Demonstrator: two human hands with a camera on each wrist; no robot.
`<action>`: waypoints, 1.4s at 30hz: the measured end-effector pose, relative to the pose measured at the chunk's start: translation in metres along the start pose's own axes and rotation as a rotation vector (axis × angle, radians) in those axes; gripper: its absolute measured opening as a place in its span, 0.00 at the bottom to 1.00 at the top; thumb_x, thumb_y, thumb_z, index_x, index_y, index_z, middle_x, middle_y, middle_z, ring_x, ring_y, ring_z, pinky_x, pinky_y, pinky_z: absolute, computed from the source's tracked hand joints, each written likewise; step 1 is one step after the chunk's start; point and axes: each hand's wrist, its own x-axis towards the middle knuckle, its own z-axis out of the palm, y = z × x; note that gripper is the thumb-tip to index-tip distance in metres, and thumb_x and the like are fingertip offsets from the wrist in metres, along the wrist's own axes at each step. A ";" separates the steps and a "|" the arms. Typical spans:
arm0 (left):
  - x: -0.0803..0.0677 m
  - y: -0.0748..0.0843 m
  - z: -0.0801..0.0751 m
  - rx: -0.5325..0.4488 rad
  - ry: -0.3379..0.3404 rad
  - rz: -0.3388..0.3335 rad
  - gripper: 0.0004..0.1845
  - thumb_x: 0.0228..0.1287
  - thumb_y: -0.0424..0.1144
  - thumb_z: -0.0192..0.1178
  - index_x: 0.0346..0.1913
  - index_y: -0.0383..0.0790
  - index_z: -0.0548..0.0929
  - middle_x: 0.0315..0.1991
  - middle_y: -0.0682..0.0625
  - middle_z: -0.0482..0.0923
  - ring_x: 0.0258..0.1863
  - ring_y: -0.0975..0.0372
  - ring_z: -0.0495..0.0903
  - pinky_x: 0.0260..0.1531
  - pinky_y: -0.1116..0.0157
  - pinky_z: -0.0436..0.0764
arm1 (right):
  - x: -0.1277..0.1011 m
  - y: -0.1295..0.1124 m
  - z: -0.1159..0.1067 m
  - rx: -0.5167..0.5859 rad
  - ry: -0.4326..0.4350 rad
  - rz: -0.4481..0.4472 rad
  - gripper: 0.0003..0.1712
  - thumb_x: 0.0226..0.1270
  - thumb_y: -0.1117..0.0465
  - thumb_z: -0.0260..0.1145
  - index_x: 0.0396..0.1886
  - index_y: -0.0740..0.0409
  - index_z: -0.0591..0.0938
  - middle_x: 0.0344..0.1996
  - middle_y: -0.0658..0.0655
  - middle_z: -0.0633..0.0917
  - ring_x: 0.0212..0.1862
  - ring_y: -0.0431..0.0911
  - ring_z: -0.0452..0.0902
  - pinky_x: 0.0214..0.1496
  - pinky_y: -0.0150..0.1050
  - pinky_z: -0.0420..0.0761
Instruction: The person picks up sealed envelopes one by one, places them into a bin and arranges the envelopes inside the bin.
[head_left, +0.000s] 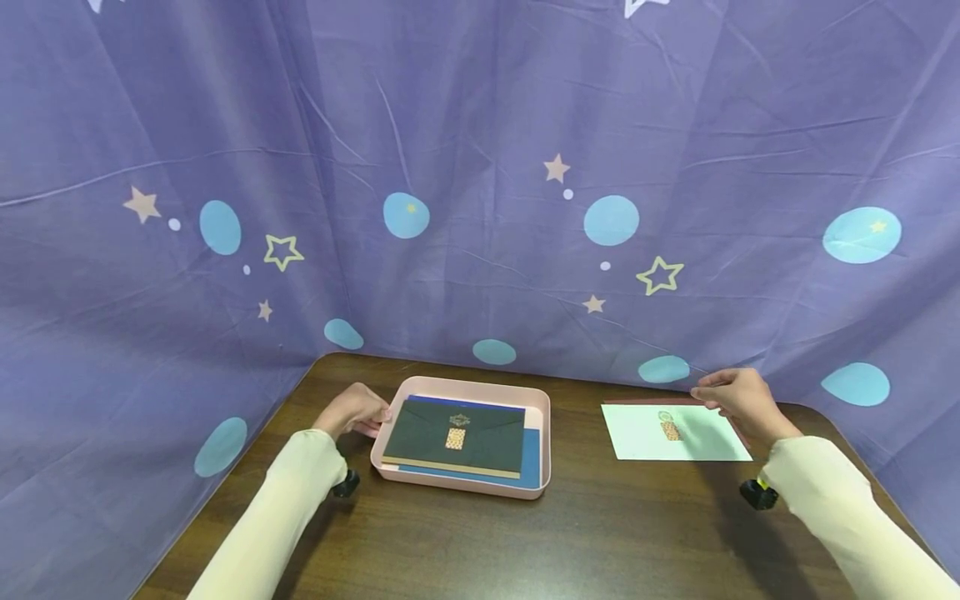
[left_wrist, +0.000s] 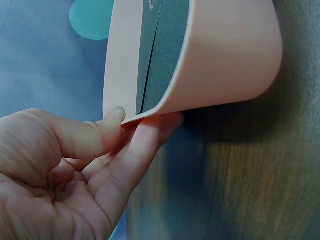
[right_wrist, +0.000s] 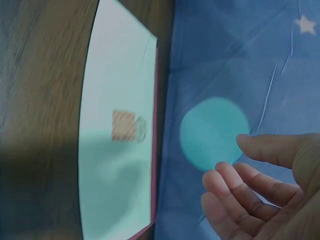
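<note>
Left hand (head_left: 352, 411) pinches the near-left corner of the shallow pink plastic tray (head_left: 539, 450); in the left wrist view the thumb (left_wrist: 95, 131) lies on the rim and a finger sits under it, so this hand holds the tray. Right hand (head_left: 738, 397) hovers at the far right edge of the pale mint green paper envelope (head_left: 675, 433), with its fingers (right_wrist: 240, 187) loosely straight and a little apart, holding nothing. I cannot tell if the fingertips touch the paper; in the right wrist view they seem just off it, over the purple starry cloth (head_left: 480, 167).

The dark green envelope with a small orange patterned seal (head_left: 456, 433) lies flat in the tray, just right of the left hand, on top of a blue sheet (head_left: 531, 454). The mint envelope lies flat on the dark wooden table (head_left: 600, 533), well apart from the tray, under the right hand; a thin dark red edge (right_wrist: 155, 125) shows along its far side.

My judgement: the step in hand is steadying the tray while the right hand reaches to take the mint envelope. The next move calls for getting fingertips under the thin flat edge, which is not easy on a smooth table.

Both envelopes have the long axis running left to right between the two hands, the seals facing up
</note>
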 end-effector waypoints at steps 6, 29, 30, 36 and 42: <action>0.000 -0.001 0.001 0.002 -0.004 -0.008 0.15 0.65 0.22 0.59 0.52 0.16 0.80 0.23 0.49 0.80 0.23 0.63 0.81 0.27 0.67 0.90 | 0.001 0.020 -0.006 -0.051 0.017 0.036 0.26 0.67 0.56 0.70 0.50 0.77 0.80 0.29 0.55 0.88 0.28 0.40 0.81 0.28 0.36 0.85; -0.002 0.000 0.001 0.008 0.001 -0.005 0.14 0.65 0.22 0.59 0.51 0.16 0.80 0.24 0.49 0.80 0.22 0.63 0.80 0.28 0.66 0.91 | 0.012 0.068 0.004 -0.125 -0.014 0.185 0.20 0.55 0.54 0.77 0.15 0.56 0.77 0.12 0.47 0.70 0.22 0.43 0.68 0.24 0.37 0.77; -0.002 0.000 0.001 0.008 0.002 -0.007 0.14 0.65 0.22 0.59 0.51 0.16 0.80 0.24 0.49 0.80 0.23 0.63 0.80 0.28 0.66 0.91 | 0.013 0.069 0.005 -0.132 -0.019 0.189 0.21 0.54 0.53 0.77 0.14 0.54 0.75 0.12 0.47 0.69 0.22 0.42 0.68 0.24 0.37 0.77; 0.000 0.000 0.001 0.005 0.005 -0.011 0.14 0.65 0.22 0.59 0.52 0.16 0.80 0.24 0.48 0.80 0.23 0.63 0.80 0.28 0.67 0.90 | 0.017 0.066 0.008 -0.168 -0.043 0.236 0.25 0.50 0.50 0.80 0.14 0.50 0.71 0.15 0.47 0.66 0.24 0.43 0.66 0.26 0.37 0.76; -0.001 0.000 0.000 0.006 0.005 -0.015 0.15 0.65 0.23 0.59 0.52 0.17 0.81 0.25 0.48 0.80 0.23 0.62 0.81 0.29 0.66 0.91 | 0.019 0.061 0.012 -0.265 -0.066 0.291 0.31 0.48 0.45 0.82 0.21 0.58 0.70 0.22 0.53 0.67 0.30 0.49 0.69 0.29 0.38 0.75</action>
